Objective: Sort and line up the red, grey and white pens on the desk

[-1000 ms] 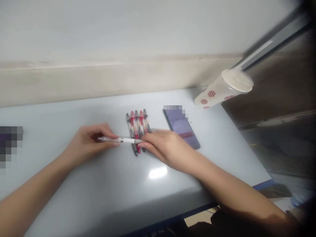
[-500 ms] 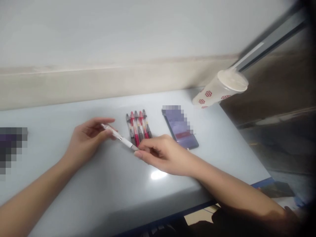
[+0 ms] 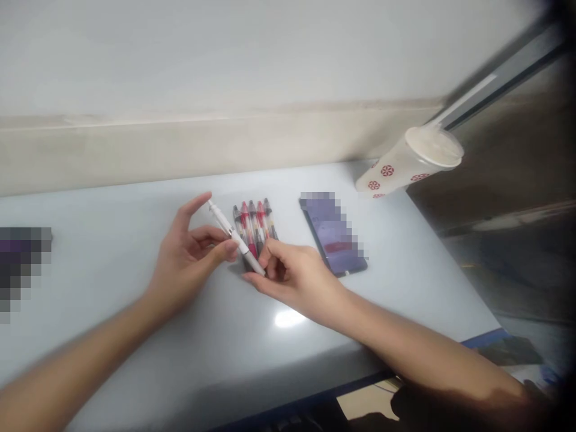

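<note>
A white pen with a grey grip (image 3: pixel 224 224) is held up at a slant between both hands. My left hand (image 3: pixel 191 249) pinches its middle between thumb and fingers, with the index fingertip at the pen's top end. My right hand (image 3: pixel 297 270) is closed around the grey lower end, its thumb below the tip. Just behind the hands, several clear-barrelled pens with red and black parts (image 3: pixel 252 219) lie side by side on the table. The lower ends of that row are partly covered by my right hand and the white pen.
To the right of the pens, a purple phone (image 3: pixel 335 237) lies on the white table (image 3: pixel 180 366). A tall white cup with red patterns (image 3: pixel 400 165) stands at the back right corner. A dark blurred-out object (image 3: pixel 20 258) is at the left edge. A wall runs behind.
My left hand has moved right and slid down to the pen's middle, with its index finger now at the top end. The white pen is steeper. The right hand still grips the lower end.
</note>
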### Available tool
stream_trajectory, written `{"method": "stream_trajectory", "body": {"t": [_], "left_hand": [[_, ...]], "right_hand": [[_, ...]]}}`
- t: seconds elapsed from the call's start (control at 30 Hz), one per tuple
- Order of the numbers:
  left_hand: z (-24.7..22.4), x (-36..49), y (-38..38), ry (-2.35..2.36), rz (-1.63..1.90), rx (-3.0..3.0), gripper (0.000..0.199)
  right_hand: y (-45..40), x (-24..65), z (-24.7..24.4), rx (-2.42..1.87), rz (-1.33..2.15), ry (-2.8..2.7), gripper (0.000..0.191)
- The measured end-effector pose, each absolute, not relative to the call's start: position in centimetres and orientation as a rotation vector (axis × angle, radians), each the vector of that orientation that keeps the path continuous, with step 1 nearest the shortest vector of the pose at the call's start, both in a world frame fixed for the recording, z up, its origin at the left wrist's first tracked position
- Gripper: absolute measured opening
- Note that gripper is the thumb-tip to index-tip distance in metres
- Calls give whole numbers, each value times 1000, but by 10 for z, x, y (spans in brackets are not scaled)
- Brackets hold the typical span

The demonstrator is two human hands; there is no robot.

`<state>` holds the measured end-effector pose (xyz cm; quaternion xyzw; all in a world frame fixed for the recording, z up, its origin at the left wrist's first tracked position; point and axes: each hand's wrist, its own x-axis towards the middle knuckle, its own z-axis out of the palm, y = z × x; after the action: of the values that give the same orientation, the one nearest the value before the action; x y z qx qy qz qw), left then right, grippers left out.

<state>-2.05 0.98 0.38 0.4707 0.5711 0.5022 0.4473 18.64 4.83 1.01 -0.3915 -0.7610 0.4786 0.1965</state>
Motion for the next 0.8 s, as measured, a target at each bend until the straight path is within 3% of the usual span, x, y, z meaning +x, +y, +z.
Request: {"method": "stream_trajectory", "body": {"t": [0.13,0.33,0.67,0.8], "left_hand": [[6,-17,10,1400,1182,1161,86],[17,-28,16,1517,1113,1169,70],[10,-48,26,1660,957,1254,63],[9,-50,28,1686,925,1286,71]], "right_hand": [[44,184,14,-1049,1385,-2194,39],[45,187,18,-940,1268,-2315,35],[61,194,12,-758,613,-2543,25],[61,193,9,-562,367,-2691,29]]}}
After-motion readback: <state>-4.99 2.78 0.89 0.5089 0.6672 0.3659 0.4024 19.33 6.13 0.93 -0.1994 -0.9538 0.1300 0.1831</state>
